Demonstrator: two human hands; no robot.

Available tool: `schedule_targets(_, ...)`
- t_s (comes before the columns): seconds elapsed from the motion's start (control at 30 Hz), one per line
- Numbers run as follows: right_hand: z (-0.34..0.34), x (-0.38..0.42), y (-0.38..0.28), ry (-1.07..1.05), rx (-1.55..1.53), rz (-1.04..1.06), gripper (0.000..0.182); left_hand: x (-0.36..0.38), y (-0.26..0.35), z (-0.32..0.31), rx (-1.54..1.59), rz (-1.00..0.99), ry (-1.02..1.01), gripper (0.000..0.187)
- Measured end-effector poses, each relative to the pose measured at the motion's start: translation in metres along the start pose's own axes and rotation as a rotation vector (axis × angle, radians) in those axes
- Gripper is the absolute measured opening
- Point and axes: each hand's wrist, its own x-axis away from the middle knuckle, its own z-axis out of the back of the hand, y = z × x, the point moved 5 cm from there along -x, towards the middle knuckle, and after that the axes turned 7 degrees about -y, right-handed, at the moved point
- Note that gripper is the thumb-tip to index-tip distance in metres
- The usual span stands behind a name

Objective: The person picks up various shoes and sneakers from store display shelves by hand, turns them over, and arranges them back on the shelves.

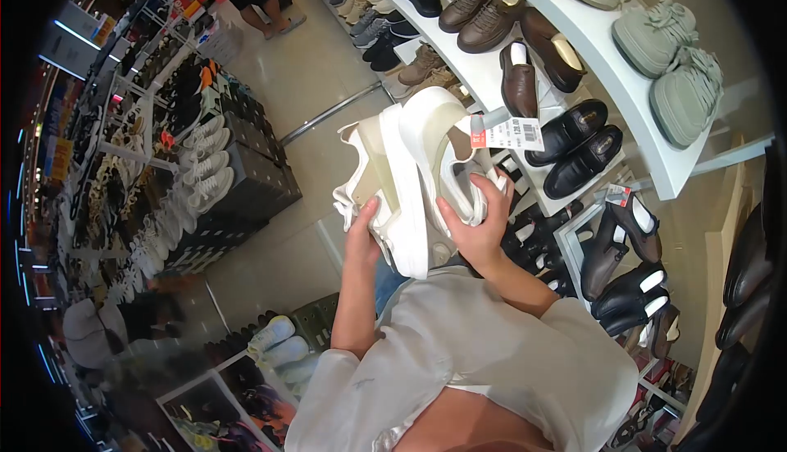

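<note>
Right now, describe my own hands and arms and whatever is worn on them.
Your left hand and right hand are bare, with no glove, ring or watch on the parts that show. The forearms are uncovered too. The sleeves are short, loose and pale grey.

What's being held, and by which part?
Two pale shoes, one in the left hand and one in the right hand, each by its upper.

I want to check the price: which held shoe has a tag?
The shoe in the right hand; its tag sticks out. None shows on the other held shoe.
</note>
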Motion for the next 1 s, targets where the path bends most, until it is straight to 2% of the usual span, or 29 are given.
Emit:
schedule_targets(0.07,-0.02,-0.013,0.008,-0.085,-0.146,-0.172,0.066,-0.019,0.021,0.012,-0.035,0.016,-0.048,0.059)
schedule_targets(0.13,-0.048,-0.028,0.016,-0.202,-0.528,-0.512,0.064,-0.032,0.028,0.019,0.298,0.212,-0.152,0.063)
schedule_targets(0.2,-0.076,-0.035,0.028,-0.088,-0.658,-0.557,0.067,-0.042,0.043,0.032,0.335,0.254,-0.138,0.065)
schedule_targets(0.23,-0.085,-0.049,0.023,-0.096,-0.658,-0.584,0.068,-0.051,0.048,0.046,0.344,0.258,-0.136,0.069)
schedule_targets(0.3,-0.11,-0.065,0.008,-0.038,-0.725,-0.74,0.065,-0.074,0.059,0.079,0.361,0.266,-0.143,0.073)
schedule_targets(0.33,-0.122,-0.069,0.004,-0.018,-0.709,-0.812,0.063,-0.082,0.069,0.092,0.407,0.243,-0.246,0.073)
schedule_targets(0.37,-0.134,-0.073,0.0,-0.012,-0.702,-0.813,0.063,-0.09,0.08,0.105,0.45,0.218,-0.352,0.073)
schedule_targets(0.4,-0.145,-0.074,0.0,-0.056,-0.589,-0.82,0.062,-0.094,0.093,0.114,0.451,0.226,-0.356,0.073)
schedule_targets(0.47,-0.168,-0.076,-0.001,-0.096,-0.467,-0.826,0.061,-0.103,0.127,0.13,0.41,0.02,-0.463,0.077)
schedule_targets(0.6,-0.206,-0.085,-0.012,-0.118,-0.547,-0.853,0.057,-0.124,0.16,0.174,0.272,0.1,-0.361,0.077)
schedule_targets(0.7,-0.231,-0.095,-0.021,-0.122,-0.63,-0.795,0.052,-0.144,0.171,0.174,0.428,0.167,-0.419,0.086)
schedule_targets(0.77,-0.25,-0.102,-0.027,-0.098,-0.543,-0.784,0.052,-0.155,0.179,0.162,0.233,0.098,-0.232,0.088)
schedule_targets(0.8,-0.256,-0.106,-0.028,-0.082,-0.455,-0.774,0.051,-0.157,0.183,0.159,0.232,0.105,-0.236,0.088)
schedule_targets(0.9,-0.271,-0.124,-0.016,-0.08,-0.523,-0.805,0.053,-0.171,0.189,0.162,0.318,0.18,-0.178,0.084)
schedule_targets(0.97,-0.275,-0.129,-0.007,-0.067,-0.526,-0.827,0.053,-0.181,0.195,0.185,0.105,0.103,-0.062,0.093)
schedule_targets(1.0,-0.273,-0.14,-0.003,-0.061,-0.378,-0.726,0.053,-0.188,0.206,0.18,0.102,0.106,-0.064,0.093)
